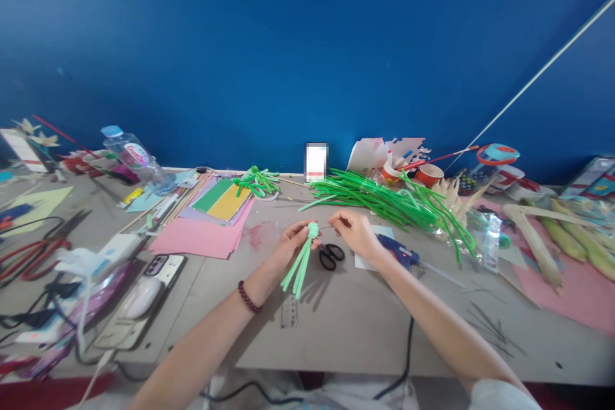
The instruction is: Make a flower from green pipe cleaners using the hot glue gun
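Observation:
My left hand point(291, 242) is closed on a light green pipe-cleaner piece point(313, 230). It has a rounded, knotted head and several straight ends point(298, 274) hanging down toward me. To the right, the fingers of my right hand point(354, 230) pinch a thin wire point(325, 227) that runs left to the knotted head. Whether the wire passes into the knot I cannot tell. Black-handled scissors point(331, 257) lie on the table just under and between my hands. A small metal ruler point(289, 312) sits beneath the hanging ends.
Bright green pipe cleaners point(384, 198) are heaped behind my right hand. A blue glue gun point(401, 253) lies beside my right forearm. Pink paper point(202, 230), a phone point(144, 301) and a plastic bottle point(137, 157) are at left. Loose wires point(492, 327) lie at right.

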Demonstrator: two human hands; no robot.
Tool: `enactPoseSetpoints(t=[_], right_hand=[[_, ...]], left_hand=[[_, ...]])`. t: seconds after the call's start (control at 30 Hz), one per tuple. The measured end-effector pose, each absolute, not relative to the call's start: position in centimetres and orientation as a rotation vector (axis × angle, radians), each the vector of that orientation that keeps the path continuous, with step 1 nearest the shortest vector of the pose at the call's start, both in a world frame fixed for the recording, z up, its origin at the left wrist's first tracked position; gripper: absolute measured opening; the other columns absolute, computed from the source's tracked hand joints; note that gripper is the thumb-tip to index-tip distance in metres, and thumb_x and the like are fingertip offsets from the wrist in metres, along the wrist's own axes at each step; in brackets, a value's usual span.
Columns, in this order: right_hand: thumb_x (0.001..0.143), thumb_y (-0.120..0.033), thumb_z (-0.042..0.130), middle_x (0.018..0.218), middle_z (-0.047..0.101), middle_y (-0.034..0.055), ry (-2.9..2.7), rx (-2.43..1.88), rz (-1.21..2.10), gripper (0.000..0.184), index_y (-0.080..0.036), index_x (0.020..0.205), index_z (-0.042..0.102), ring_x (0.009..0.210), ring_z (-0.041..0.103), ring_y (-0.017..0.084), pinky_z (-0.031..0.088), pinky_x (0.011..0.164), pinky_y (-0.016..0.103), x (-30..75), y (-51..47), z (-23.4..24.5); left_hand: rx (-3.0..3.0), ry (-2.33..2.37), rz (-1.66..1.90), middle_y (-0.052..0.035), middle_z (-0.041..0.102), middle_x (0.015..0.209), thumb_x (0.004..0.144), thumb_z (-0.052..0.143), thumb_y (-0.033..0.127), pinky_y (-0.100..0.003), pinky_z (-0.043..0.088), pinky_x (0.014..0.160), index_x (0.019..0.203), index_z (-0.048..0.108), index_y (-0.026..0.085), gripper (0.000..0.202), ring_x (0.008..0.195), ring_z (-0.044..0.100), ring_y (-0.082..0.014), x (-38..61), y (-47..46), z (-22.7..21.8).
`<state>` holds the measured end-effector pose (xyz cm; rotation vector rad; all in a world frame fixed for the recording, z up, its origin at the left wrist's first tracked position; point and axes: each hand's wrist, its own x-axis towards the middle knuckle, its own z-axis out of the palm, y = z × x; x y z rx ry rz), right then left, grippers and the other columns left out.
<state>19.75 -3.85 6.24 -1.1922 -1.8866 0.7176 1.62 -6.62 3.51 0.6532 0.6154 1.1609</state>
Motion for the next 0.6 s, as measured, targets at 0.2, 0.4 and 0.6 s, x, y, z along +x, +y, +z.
enactPoseSetpoints(t=[0.2, 0.4, 0.6], right_hand=[[0.076, -0.014, 0.055, 0.100, 0.065, 0.0073, -2.026, -1.058, 0.541, 0.023, -0.021, 0.096, 0.064, 0.090, 0.059, 0.020, 0.046, 0.080, 0.034, 20.1, -3.2, 5.7], [0.078, -0.023, 0.063, 0.074, 0.067, 0.0032, -1.910, -1.128, 0.538, 0.007, -0.020, 0.082, 0.068, 0.066, 0.060, 0.017, 0.048, 0.064, 0.028, 19.6, -4.1, 6.1], [0.084, -0.029, 0.059, 0.080, 0.070, 0.0039, -1.924, -1.004, 0.592, 0.014, -0.021, 0.088, 0.070, 0.068, 0.062, 0.016, 0.050, 0.066, 0.028, 19.2, -5.0, 7.2]], left_hand=[[0.669, 0.594, 1.108, -0.0061, 0.071, 0.081, 0.068, 0.076, 0.032, -0.021, 0.051, 0.059, 0.102, 0.065, 0.015, 0.039, 0.057, 0.063, -0.0107, 1.4, -6.4, 3.1], [0.713, 0.575, 1.095, -0.0084, 0.071, 0.091, 0.072, 0.073, 0.029, -0.022, 0.053, 0.062, 0.115, 0.057, 0.017, 0.047, 0.064, 0.065, -0.0124, 1.3, -6.3, 2.7], [0.744, 0.607, 1.130, -0.0049, 0.072, 0.085, 0.072, 0.073, 0.028, -0.022, 0.052, 0.062, 0.114, 0.058, 0.017, 0.045, 0.061, 0.065, -0.0113, 1.4, -6.5, 2.8]])
